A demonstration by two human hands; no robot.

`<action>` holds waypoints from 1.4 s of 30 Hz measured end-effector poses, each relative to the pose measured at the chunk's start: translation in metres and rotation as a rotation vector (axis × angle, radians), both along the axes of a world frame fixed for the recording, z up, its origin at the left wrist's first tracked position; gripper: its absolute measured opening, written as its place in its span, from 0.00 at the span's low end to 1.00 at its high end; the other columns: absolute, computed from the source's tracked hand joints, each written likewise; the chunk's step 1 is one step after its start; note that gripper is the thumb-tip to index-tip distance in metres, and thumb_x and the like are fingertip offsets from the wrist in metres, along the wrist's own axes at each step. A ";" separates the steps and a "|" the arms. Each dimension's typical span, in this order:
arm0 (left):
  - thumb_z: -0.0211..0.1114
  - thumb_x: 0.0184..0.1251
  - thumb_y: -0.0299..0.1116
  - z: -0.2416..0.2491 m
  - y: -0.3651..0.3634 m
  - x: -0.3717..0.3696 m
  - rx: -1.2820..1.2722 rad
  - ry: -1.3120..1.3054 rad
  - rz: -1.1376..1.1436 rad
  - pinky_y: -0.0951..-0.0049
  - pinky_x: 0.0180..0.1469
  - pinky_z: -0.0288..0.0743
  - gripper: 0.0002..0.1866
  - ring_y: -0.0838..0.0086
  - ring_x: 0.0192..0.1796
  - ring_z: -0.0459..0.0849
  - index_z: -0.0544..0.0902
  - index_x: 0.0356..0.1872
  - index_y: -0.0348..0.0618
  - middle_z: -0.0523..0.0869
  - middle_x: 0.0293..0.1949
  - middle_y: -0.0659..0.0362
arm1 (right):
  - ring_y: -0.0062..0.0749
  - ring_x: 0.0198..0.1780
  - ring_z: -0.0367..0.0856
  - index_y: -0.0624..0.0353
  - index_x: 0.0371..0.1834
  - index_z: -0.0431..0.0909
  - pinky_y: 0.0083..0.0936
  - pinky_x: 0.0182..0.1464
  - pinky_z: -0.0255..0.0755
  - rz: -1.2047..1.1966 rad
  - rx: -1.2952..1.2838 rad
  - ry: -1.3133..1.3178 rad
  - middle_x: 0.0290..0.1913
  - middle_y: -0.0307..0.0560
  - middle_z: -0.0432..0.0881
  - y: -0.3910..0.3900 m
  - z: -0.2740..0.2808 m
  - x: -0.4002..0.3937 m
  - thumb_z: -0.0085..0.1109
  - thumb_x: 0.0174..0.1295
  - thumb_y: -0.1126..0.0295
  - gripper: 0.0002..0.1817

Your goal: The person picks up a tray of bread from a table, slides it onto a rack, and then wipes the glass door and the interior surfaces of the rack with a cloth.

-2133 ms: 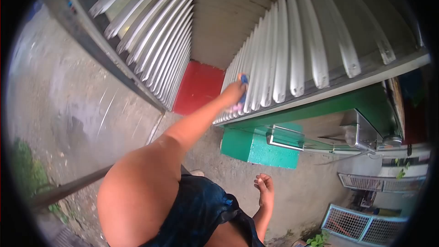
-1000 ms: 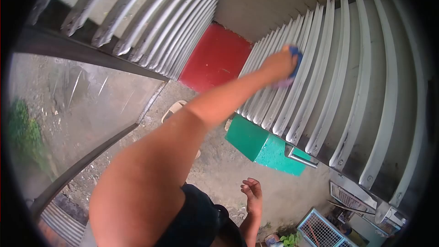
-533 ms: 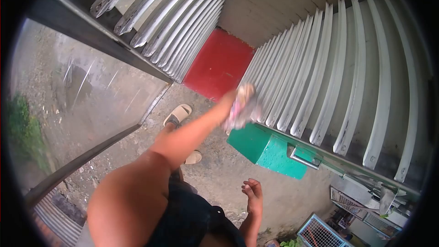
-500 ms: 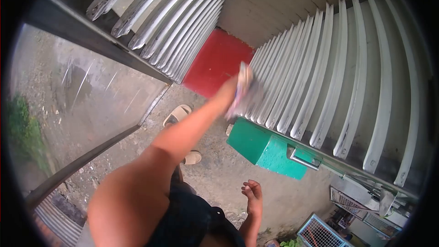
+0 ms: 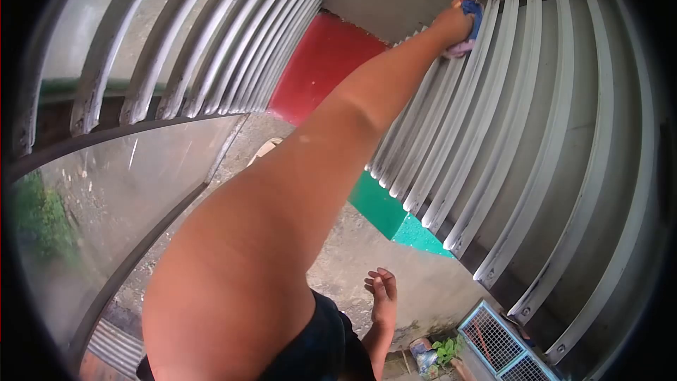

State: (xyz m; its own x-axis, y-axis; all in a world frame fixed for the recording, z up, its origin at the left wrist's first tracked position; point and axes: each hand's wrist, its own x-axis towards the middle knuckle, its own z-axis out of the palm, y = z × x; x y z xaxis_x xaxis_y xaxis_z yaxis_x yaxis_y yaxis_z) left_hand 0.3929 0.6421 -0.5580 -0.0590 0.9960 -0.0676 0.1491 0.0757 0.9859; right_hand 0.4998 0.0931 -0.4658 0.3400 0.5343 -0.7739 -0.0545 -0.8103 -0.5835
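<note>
So the left hand (image 5: 455,25) is way up by the top ends of the metal slats (image 5: 566,56) — fingers clamped on a bunched blue-and-pink cloth (image 5: 475,18), which sits right against them. The right hand (image 5: 383,287) hangs low near the body, fingers loosely curled and a bit apart, nothing in it. Below the slats there's a green box (image 5: 381,203) (partly hidden by them), a red panel (image 5: 321,63) behind the arm, and a blue-framed mesh panel (image 5: 496,342) lower right.
</note>
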 end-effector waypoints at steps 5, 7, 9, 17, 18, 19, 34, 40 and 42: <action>0.50 0.63 0.45 0.008 -0.134 -0.024 -0.002 -0.018 -0.130 0.56 0.42 0.72 0.22 0.47 0.37 0.79 0.75 0.41 0.32 0.80 0.33 0.39 | 0.25 0.42 0.72 0.58 0.49 0.68 0.21 0.47 0.66 0.034 0.034 0.068 0.44 0.43 0.75 0.006 -0.004 -0.001 0.60 0.56 0.68 0.19; 0.50 0.64 0.43 0.022 -0.200 -0.036 -0.061 -0.033 -0.172 0.55 0.41 0.71 0.20 0.46 0.35 0.79 0.74 0.41 0.33 0.80 0.32 0.39 | 0.24 0.44 0.71 0.58 0.49 0.68 0.21 0.48 0.65 0.063 0.034 0.090 0.44 0.43 0.75 0.005 -0.007 0.000 0.60 0.55 0.71 0.19; 0.50 0.64 0.42 0.027 -0.259 -0.045 -0.100 0.038 -0.236 0.52 0.39 0.70 0.18 0.47 0.34 0.78 0.74 0.39 0.35 0.80 0.30 0.41 | 0.25 0.43 0.72 0.57 0.49 0.68 0.22 0.47 0.66 0.102 0.042 0.079 0.44 0.43 0.75 0.001 -0.015 0.005 0.61 0.54 0.68 0.20; 0.47 0.65 0.44 -0.009 -0.387 -0.080 -0.240 -0.144 -0.436 0.59 0.41 0.69 0.19 0.52 0.39 0.78 0.73 0.39 0.35 0.79 0.35 0.45 | 0.26 0.42 0.74 0.57 0.49 0.67 0.24 0.46 0.69 0.170 0.041 0.062 0.44 0.44 0.75 0.004 -0.013 0.016 0.60 0.55 0.66 0.20; 0.46 0.67 0.43 -0.020 -0.365 -0.084 -0.324 -0.250 -0.275 0.63 0.40 0.69 0.17 0.58 0.39 0.77 0.73 0.39 0.38 0.79 0.34 0.49 | 0.26 0.42 0.73 0.58 0.49 0.68 0.23 0.46 0.68 0.122 0.045 0.055 0.44 0.44 0.75 0.006 -0.013 0.018 0.60 0.56 0.67 0.19; 0.45 0.68 0.43 -0.033 -0.328 -0.091 -0.408 -0.356 -0.112 0.68 0.40 0.69 0.16 0.65 0.38 0.77 0.73 0.40 0.40 0.79 0.34 0.54 | 0.26 0.42 0.73 0.58 0.49 0.68 0.21 0.46 0.67 0.073 0.047 0.048 0.44 0.44 0.75 0.006 -0.011 0.019 0.59 0.56 0.67 0.19; 0.51 0.60 0.43 -0.039 -0.008 -0.001 0.011 -0.111 0.047 0.60 0.46 0.73 0.23 0.50 0.42 0.80 0.70 0.51 0.36 0.81 0.38 0.40 | 0.27 0.42 0.73 0.59 0.50 0.67 0.23 0.45 0.67 0.003 -0.092 -0.006 0.44 0.44 0.76 -0.014 -0.030 0.016 0.57 0.58 0.63 0.19; 0.51 0.62 0.46 -0.037 -0.157 -0.027 -0.010 0.018 -0.157 0.58 0.40 0.73 0.21 0.50 0.35 0.81 0.76 0.38 0.32 0.80 0.31 0.40 | 0.24 0.42 0.72 0.58 0.48 0.68 0.22 0.46 0.65 0.065 -0.007 0.074 0.42 0.42 0.76 -0.018 -0.031 0.014 0.60 0.55 0.70 0.18; 0.52 0.63 0.44 -0.024 -0.219 -0.037 -0.025 0.004 -0.169 0.56 0.38 0.72 0.20 0.48 0.34 0.80 0.75 0.36 0.32 0.79 0.29 0.39 | 0.24 0.41 0.73 0.57 0.48 0.67 0.20 0.43 0.67 0.134 0.057 0.065 0.42 0.42 0.75 -0.022 -0.034 0.012 0.60 0.54 0.68 0.19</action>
